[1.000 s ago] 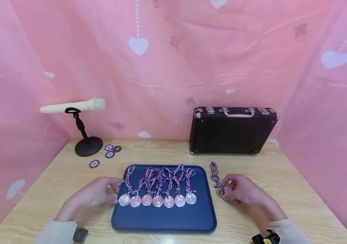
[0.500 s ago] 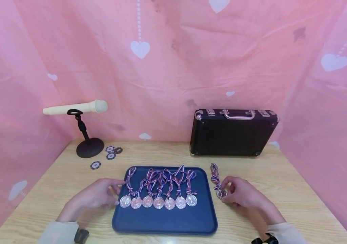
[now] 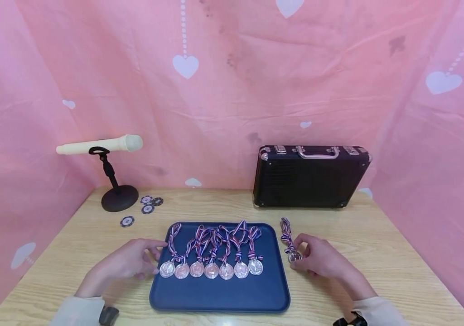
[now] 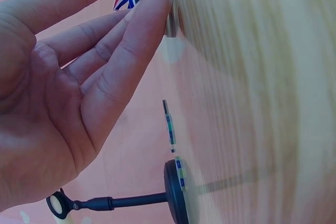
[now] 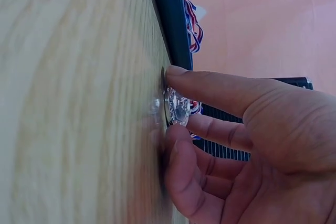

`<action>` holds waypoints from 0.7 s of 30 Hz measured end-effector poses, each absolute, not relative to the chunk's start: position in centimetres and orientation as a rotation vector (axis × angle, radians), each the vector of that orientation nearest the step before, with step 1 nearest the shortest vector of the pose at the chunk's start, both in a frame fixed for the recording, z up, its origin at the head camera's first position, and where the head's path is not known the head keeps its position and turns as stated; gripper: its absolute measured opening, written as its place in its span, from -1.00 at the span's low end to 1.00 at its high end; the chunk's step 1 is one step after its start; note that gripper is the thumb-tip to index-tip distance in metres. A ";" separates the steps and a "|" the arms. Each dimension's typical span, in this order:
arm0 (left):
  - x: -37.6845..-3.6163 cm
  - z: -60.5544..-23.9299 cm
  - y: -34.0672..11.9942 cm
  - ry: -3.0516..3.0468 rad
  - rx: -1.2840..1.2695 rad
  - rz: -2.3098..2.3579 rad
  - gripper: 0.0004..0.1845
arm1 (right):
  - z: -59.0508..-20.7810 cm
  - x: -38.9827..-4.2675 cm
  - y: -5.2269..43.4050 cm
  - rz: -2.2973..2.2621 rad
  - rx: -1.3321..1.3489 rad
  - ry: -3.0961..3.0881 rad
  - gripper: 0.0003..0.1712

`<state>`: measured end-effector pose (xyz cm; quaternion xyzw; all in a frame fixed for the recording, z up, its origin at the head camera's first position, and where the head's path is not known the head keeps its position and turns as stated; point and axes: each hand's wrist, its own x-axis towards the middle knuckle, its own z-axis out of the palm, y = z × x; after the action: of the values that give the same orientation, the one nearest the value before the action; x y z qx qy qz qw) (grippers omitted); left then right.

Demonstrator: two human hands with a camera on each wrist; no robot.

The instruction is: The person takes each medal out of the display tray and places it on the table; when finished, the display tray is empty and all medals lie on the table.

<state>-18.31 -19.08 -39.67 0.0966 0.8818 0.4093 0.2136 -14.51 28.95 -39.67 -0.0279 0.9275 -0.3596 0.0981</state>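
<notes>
Metal medal (image 3: 295,256) looks light but slippery, so right hand (image 3: 321,260) pinches its rim; left hand (image 3: 128,262) rests relaxed.

Black hard-shell briefcase with metal handle (image 3: 310,177) stands upright at the table's back right. Cream microphone (image 3: 98,144) lies across a black round-base stand (image 3: 118,197) – back left. Four round poker chips (image 3: 147,203) just beside the stand base. Pink heart-print cloth backdrop (image 3: 232,90) behind – light wooden table (image 3: 379,235) underneath.

Bare table (image 3: 379,253) right of tray (image 3: 219,296) (briefcase (image 3: 309,181) blocks behind).
</notes>
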 end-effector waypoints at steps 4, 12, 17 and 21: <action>-18.2 -39.7 -19.0 2.449 0.254 1.135 -0.27 | -39.8 -14.4 28.7 -1.027 -0.053 2.771 -0.55; -18.2 -39.7 -19.1 2.448 0.255 1.125 -0.26 | -39.7 -14.2 28.2 -0.935 -0.046 2.818 -0.62; -18.4 -39.7 -19.1 2.453 0.264 1.116 -0.26 | -39.5 -14.1 28.2 -0.873 -0.059 2.856 -0.64; -18.5 -39.7 -19.1 2.453 0.269 1.115 -0.26 | -39.2 -13.9 28.3 -0.843 -0.078 2.855 -0.65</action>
<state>-18.49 -19.08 -39.68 0.0970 0.8846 0.4022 0.2150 -13.92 28.32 -39.16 -0.0262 0.9555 -0.2822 0.0815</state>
